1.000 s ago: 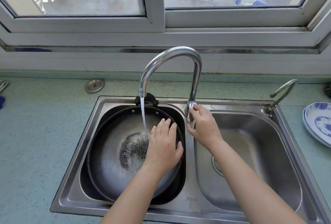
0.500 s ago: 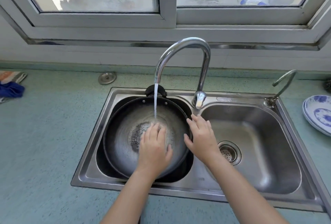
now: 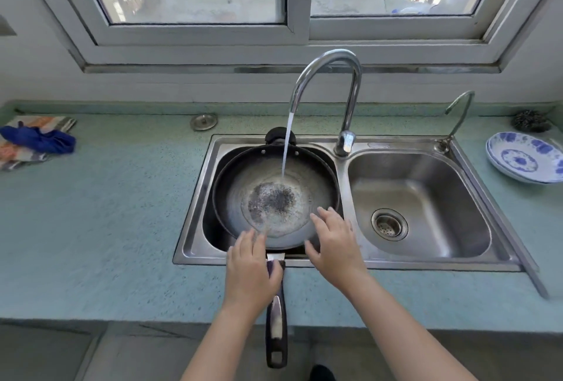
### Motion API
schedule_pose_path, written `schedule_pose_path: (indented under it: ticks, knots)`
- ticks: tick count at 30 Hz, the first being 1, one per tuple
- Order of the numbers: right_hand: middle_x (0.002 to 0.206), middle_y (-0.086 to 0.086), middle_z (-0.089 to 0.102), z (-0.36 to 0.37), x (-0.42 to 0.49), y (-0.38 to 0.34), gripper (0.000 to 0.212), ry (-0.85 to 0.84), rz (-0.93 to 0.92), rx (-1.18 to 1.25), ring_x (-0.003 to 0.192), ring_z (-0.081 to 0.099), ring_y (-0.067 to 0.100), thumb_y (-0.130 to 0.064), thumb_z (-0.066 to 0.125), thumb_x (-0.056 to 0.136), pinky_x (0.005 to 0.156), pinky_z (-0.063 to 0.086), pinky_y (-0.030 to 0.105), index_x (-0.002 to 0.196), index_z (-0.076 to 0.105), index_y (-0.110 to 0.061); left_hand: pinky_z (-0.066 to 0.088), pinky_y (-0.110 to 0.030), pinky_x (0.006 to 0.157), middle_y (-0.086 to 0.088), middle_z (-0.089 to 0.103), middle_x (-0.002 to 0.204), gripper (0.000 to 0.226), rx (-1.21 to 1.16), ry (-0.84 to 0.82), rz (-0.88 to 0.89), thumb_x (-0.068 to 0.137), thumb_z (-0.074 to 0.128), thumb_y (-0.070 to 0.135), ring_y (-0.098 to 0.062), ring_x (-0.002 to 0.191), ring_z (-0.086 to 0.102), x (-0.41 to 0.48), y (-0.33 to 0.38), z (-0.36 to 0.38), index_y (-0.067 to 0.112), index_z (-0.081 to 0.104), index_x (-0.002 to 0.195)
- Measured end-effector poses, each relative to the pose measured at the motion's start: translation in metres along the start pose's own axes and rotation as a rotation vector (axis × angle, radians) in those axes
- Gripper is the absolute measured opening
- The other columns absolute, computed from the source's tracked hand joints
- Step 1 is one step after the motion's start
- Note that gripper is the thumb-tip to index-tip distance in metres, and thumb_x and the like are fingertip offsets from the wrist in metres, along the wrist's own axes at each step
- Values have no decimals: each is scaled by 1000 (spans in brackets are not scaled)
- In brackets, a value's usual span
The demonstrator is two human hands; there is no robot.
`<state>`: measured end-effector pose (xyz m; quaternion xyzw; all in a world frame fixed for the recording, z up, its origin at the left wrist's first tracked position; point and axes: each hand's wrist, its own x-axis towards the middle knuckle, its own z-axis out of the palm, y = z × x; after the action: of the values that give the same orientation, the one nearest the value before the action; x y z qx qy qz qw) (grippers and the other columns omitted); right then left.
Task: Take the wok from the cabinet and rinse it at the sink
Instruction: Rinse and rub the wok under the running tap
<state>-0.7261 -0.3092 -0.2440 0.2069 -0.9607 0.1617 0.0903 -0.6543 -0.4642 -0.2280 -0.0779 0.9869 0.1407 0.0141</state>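
The long black handle (image 3: 276,329) juts past the desk (image 3: 122,213) edge as a person's left hand (image 3: 249,271) lies over its base, fingers straight, gripping nothing. The right hand (image 3: 333,243), fingers spread loose, is at the rim of the wok (image 3: 240,192), which sits in the left basin of the sink (image 3: 396,262) under water streaming from the faucet (image 3: 352,106).

Observed left hand (image 3: 253,268) and right hand (image 3: 335,246), both bare. Noted left forearm (image 3: 219,338) and right forearm (image 3: 405,329) uncovered down to the lower edge of view. Recorded a dark, rounded shoe toe (image 3: 321,375) at the bottom edge; finer detail too small to tell.
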Motion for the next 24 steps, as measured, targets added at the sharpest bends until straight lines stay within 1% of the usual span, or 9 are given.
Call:
schedule_pose_path:
  ticks: [2,4,7,10,13,16,19,21,24]
  knots:
    - [107,19,69,-3,-14,-10,59,-11,10,-9,103,65,40,-19,86,54,79,53,58,106,69,1,52,-50,85,-22,68,110,53,-28,28,-5,68,55,30,-38,104,65,-16,-6,2,-4,66,108]
    - [105,17,70,-6,-28,-21,59,-14,20,-33,101,66,38,-20,88,52,78,53,56,104,70,0,47,-49,93,-21,63,119,55,-94,59,-40,70,61,28,-38,113,59,-32,-14,6,-3,62,115]
    - [105,17,70,-6,-47,-35,59,-23,24,-68,99,67,38,-21,88,50,77,52,55,102,70,0,36,-46,106,-19,52,134,57,-163,84,-52,79,58,27,-36,128,46,-55,-22,5,-1,51,129]
    - [103,18,71,-1,-67,-47,52,-49,36,-75,97,68,39,-24,79,55,77,53,54,100,71,1,19,-37,116,-10,36,147,59,-222,46,-53,89,52,28,-25,139,29,-72,-27,6,6,36,141]
    - [99,19,70,2,-85,-60,53,-58,42,-47,92,69,38,-22,85,52,74,55,51,98,70,1,18,-34,116,-7,35,148,59,-276,14,-56,90,49,30,-21,139,27,-86,-30,7,8,32,142]
    - [99,18,69,6,-101,-67,47,-43,67,-18,90,68,36,-22,80,59,76,54,48,99,69,1,24,-32,114,-7,39,144,57,-434,-45,-106,90,50,27,-19,136,32,-96,-29,9,7,34,141]
    - [124,13,56,4,-110,-74,48,-143,173,105,118,51,30,-23,60,86,101,38,39,129,54,-3,31,-28,106,-4,41,142,52,-687,-162,-229,91,51,24,-17,131,38,-103,-23,12,11,36,139]
    - [131,8,50,3,-112,-76,49,-210,237,208,124,44,23,-24,52,92,103,34,31,137,44,-8,37,-26,98,-3,46,139,49,-844,-241,-315,90,52,22,-16,123,46,-103,-19,15,12,40,136]
    - [133,7,49,3,-109,-79,47,-266,339,352,125,45,19,-21,52,92,103,33,27,137,44,-9,36,-23,86,-1,54,119,46,-1037,-283,-420,89,56,18,-13,104,51,-99,-12,18,10,44,132]
